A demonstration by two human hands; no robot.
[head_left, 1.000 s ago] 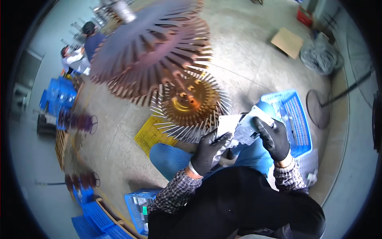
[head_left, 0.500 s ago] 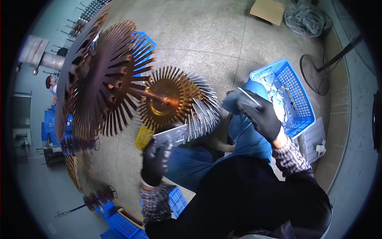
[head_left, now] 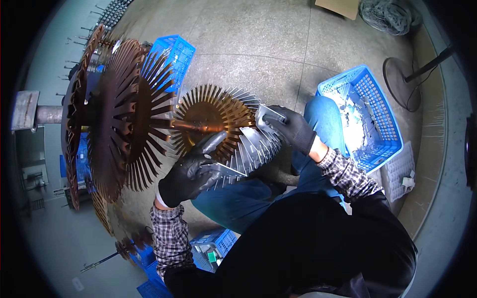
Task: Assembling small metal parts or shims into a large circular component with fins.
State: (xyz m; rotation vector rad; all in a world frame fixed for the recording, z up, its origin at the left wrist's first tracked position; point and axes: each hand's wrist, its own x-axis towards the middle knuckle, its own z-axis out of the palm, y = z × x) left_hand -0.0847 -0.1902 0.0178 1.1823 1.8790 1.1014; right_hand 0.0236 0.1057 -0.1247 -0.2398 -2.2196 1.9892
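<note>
A copper-coloured slotted disc point(head_left: 195, 107) stands in front of me on a horizontal shaft. Thin silvery metal plates point(head_left: 256, 149) fan out from the slots along its right and lower rim. My right hand point(head_left: 293, 130), in a black glove, pinches a flat metal plate point(head_left: 270, 115) at the disc's right edge. In its black glove, my left hand point(head_left: 186, 174) grips another metal plate point(head_left: 226, 170) by the disc's lower edge, its thumb reaching over the disc face. Whether either plate sits in a slot I cannot tell.
Larger brown slotted discs point(head_left: 117, 119) fill the left on the same shaft. A blue basket point(head_left: 380, 116) of metal plates stands by my right knee. Another blue basket point(head_left: 186, 54) is behind the discs. A stand's round base point(head_left: 395, 82) is at far right.
My right hand has moved left from beside the basket to the disc's edge with a plate. My left hand has moved slightly left and up, its thumb now over the disc.
</note>
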